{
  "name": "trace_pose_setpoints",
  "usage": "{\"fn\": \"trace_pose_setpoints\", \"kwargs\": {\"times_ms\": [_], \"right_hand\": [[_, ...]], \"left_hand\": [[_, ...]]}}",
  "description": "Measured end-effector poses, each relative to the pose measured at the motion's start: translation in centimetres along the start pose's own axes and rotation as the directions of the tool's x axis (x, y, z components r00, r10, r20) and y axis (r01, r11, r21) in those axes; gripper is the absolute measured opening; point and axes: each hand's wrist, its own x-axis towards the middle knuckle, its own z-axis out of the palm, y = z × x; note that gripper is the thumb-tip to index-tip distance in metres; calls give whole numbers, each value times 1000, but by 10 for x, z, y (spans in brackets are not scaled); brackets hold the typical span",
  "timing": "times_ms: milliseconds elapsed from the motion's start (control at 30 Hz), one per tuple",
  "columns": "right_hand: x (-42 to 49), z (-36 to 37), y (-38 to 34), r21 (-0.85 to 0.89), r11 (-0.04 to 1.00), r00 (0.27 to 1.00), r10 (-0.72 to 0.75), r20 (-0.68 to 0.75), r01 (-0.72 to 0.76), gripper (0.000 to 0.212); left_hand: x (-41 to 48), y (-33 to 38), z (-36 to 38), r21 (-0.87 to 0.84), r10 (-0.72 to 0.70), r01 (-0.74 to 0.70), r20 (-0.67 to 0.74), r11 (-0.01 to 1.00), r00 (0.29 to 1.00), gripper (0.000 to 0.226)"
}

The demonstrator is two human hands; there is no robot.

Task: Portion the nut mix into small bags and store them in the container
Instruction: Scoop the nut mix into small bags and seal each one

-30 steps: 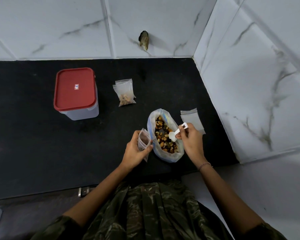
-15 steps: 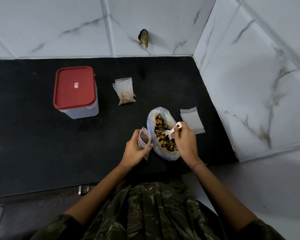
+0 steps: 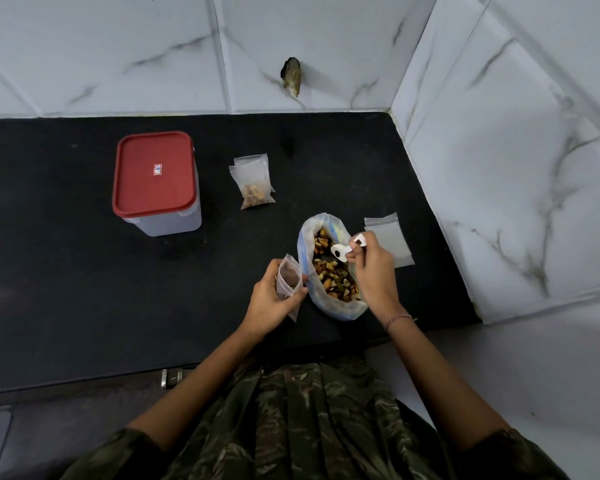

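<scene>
A large clear bag of nut mix (image 3: 329,271) lies open on the black counter (image 3: 84,289). My right hand (image 3: 374,275) grips a small white scoop (image 3: 342,252) over the bag's mouth; the scoop's bowl sits above the nuts. Just left of the big bag, my left hand (image 3: 271,299) holds a small clear bag (image 3: 288,277) upright with its mouth open. A filled small bag (image 3: 253,181) lies farther back. The container (image 3: 156,183), clear with a red lid shut on it, stands at the back left.
Flat empty small bags (image 3: 390,239) lie right of the nut bag, near the marble side wall (image 3: 516,185). A marble back wall borders the counter. The counter's front edge runs just below my hands.
My right hand has lifted the scoop a little out of the nuts, toward the bag's upper part. My left hand keeps the small bag in the same place.
</scene>
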Motion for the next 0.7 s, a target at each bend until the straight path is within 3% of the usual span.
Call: {"fn": "trace_pose_setpoints", "kwargs": {"times_ms": [100, 233, 500, 567, 700], "right_hand": [[0, -1, 1, -132, 988, 992, -69, 105, 83, 18], [3, -3, 3, -132, 989, 988, -45, 151, 65, 18], [35, -10, 4, 44, 970, 935, 218, 280, -239, 15], [34, -9, 1, 70, 973, 938, 192, 287, -220, 16], [21, -8, -1, 34, 999, 955, 25, 295, -37, 10]], "left_hand": [[1, -1, 0, -10, 1, 0, 5, 1000, 1000, 41], [1, -1, -1, -12, 9, -9, 18, 1000, 1000, 41], [4, -1, -1, -26, -2, 2, 34, 1000, 999, 42], [5, -1, -1, -31, -4, 5, 36, 1000, 999, 41], [4, 1, 0, -29, -2, 3, 30, 1000, 1000, 39]]}}
